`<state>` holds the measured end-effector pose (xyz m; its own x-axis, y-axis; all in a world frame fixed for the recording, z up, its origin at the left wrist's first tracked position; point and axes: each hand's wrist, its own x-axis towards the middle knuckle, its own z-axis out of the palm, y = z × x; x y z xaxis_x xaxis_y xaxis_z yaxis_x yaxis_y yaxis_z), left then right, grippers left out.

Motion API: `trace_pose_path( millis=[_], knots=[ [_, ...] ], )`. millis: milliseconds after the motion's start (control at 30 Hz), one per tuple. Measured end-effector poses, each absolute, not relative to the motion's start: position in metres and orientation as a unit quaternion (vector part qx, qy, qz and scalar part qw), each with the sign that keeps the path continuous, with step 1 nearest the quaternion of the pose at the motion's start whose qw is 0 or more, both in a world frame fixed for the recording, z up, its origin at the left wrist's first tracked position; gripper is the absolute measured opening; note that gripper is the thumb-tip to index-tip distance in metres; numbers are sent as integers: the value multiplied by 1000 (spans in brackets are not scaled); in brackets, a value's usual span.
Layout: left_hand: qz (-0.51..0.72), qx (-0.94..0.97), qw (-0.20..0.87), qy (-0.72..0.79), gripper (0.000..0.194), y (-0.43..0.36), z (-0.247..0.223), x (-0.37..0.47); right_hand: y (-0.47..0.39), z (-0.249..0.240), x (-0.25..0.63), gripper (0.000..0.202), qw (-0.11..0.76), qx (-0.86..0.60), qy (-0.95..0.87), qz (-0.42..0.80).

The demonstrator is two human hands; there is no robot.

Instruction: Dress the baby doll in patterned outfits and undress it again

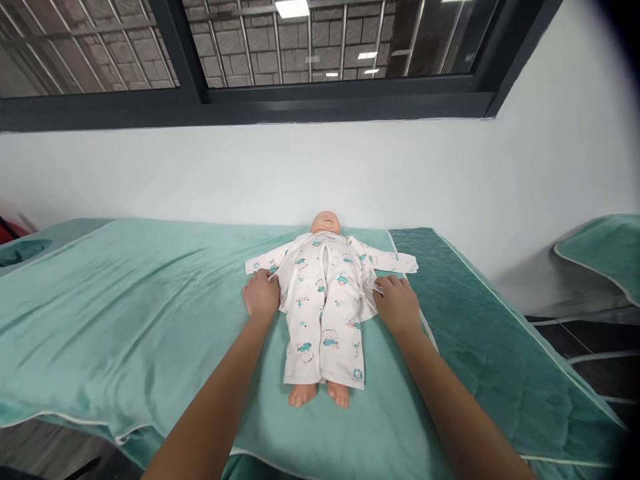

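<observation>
A baby doll (326,222) lies on its back on a green cloth (175,300), head toward the wall and bare feet toward me. It wears a white printed top (300,263) with both sleeves spread outward, and matching white trousers (305,340). The top's front edges part slightly in the middle. My left hand (262,293) is closed at the top's left side, below the sleeve, pinching its edge. My right hand (397,303) pinches the top's fabric at the right side, with a bit of white cloth showing at the fingertips.
Behind the doll rises a white wall (225,173) with a dark-framed window (340,103) above. A darker green quilted cover (480,340) spreads to the right. Another green padded piece (607,250) stands at the far right, and dark floor shows at the lower left.
</observation>
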<state>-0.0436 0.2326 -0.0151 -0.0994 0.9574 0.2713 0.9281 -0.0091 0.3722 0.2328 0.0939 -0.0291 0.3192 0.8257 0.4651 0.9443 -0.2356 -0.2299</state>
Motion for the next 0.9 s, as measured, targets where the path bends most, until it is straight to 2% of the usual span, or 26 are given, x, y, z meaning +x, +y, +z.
trace_pose_path(
  millis=[100, 233, 333, 533, 633, 733, 800, 900],
  knots=[
    [236, 665, 48, 707, 27, 239, -15, -43, 96, -31, 235, 25, 366, -746, -552, -65],
    [243, 650, 57, 717, 30, 240, -16, -43, 101, -33, 248, 29, 663, -647, -325, 190],
    [245, 651, 57, 716, 29, 239, -16, -44, 101, -34, 261, 29, 736, -585, -213, 267],
    [253, 651, 49, 714, 29, 236, -15, -43, 101, -27, 258, 26, 742, -554, -178, 333],
    [258, 651, 45, 713, 30, 235, -16, -43, 108, -3, 240, 25, 766, -502, -212, 340],
    [263, 653, 42, 709, 32, 234, -17, -43, 117, 35, 214, 22, 764, -460, -330, 309],
    [266, 655, 42, 707, 32, 233, -17, -43, 118, 58, 194, 19, 674, -501, -464, 282],
    [270, 654, 44, 705, 31, 234, -18, -44, 113, 78, 169, 20, 448, -597, -630, 213]
  ],
)
